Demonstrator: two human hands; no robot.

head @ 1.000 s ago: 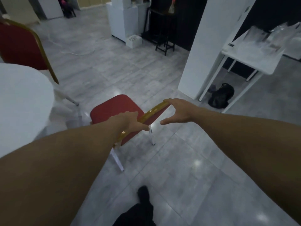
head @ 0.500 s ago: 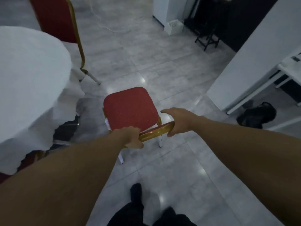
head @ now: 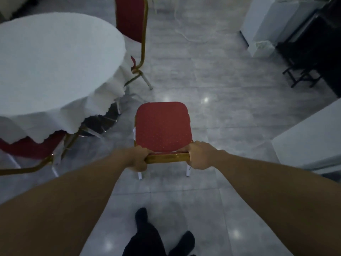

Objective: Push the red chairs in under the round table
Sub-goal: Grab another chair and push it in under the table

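- One round table point(head: 55, 58) under a white tablecloth fills the view at ten o'clock.
- Three red chairs with gold frames: one far chair point(head: 132, 24) at twelve o'clock just beside the table's rim, one tucked chair point(head: 31, 147) at nine o'clock partly under the cloth, one near chair point(head: 162, 126) at centre, standing on the grey floor apart from the table, at the four o'clock side of it.
- Two hands clasp the near chair's gold backrest rail point(head: 167, 157): left hand point(head: 137, 157) grasping its left end, right hand point(head: 200, 154) grasping its right end.
- Two dark feet point(head: 142, 217) show at six o'clock.
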